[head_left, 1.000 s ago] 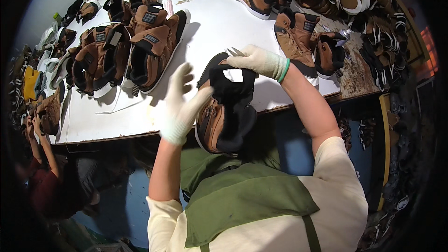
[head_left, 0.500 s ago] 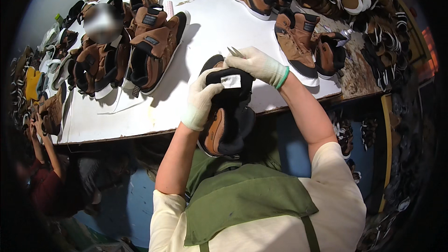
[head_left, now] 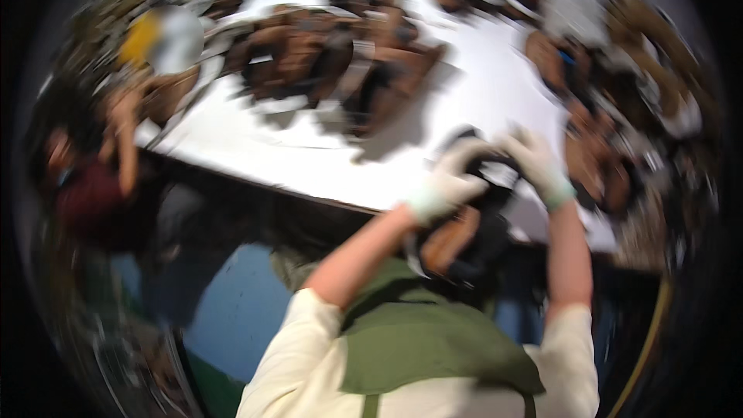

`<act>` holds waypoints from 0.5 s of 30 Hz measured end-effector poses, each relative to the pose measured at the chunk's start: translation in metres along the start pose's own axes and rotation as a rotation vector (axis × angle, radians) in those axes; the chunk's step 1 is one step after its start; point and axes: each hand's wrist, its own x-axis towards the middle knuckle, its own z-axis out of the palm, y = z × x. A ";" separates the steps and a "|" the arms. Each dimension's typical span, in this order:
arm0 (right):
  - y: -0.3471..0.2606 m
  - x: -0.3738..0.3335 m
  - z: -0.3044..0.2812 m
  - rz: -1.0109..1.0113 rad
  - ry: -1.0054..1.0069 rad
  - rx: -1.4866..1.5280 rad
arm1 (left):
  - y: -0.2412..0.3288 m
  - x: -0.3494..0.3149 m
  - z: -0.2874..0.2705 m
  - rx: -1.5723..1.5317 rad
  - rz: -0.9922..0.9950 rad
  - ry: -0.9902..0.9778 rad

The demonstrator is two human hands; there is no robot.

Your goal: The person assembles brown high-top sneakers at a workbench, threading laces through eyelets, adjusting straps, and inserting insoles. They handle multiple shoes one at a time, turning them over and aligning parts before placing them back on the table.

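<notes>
A brown and black shoe (head_left: 450, 241) with a pale sole edge stands at the table's front edge, before my apron. My gloved left hand (head_left: 449, 179) is closed on the black upper part of this shoe, thumb toward the opening. A white label (head_left: 501, 175) shows on the black lining between my hands. Against the right side of the same black part rests my gloved right hand (head_left: 539, 164), fingers bent. Motion smears its fingers, and whether it holds the pointed metal tool cannot be made out. The whole view is blurred.
Brown and black shoes (head_left: 387, 70) cluster on the white table (head_left: 255, 156) to the left. Other shoes (head_left: 592, 155) line its right side, close to my right hand. At the far left, another person's hands (head_left: 122, 108) hold a brown shoe (head_left: 172, 94).
My view has swung left, so the scene sits farther right and is smeared. Both hands remain at the shoe. The pointed metal tool seen in my right hand no longer shows.
</notes>
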 end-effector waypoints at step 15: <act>-0.032 -0.008 0.039 -0.241 0.271 -0.040 | 0.005 -0.016 -0.019 0.348 0.456 0.274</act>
